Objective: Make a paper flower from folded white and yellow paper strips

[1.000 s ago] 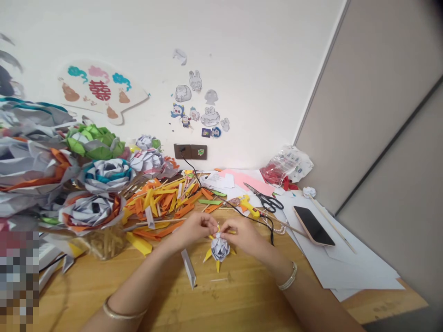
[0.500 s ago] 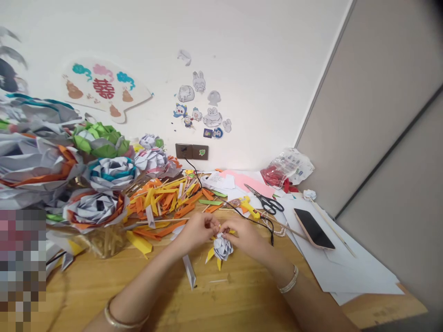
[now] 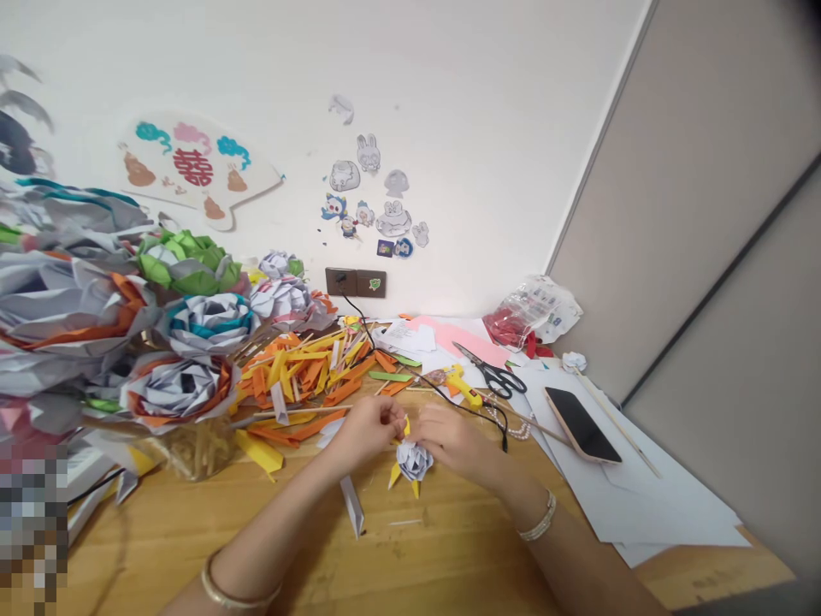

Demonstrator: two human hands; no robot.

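A small white paper flower with yellow pointed petals around it hangs between my hands, just above the wooden table. My left hand has its fingers curled and pinched at the flower's far left edge, by an upright yellow petal. From the right, my right hand closes its fingers on the flower's upper right side. The fingertips partly hide what they grip. A folded white paper strip lies on the table below my left wrist.
Folded orange and yellow strips pile up behind my left hand. Large paper flowers crowd the left side. Black-handled scissors, a yellow glue gun with a black cable, and a phone on white sheets lie to the right.
The flower has turned slightly and shifted a little right, its yellow petals moving with it. My right hand's fingers have moved a little; my left hand is nearly still.
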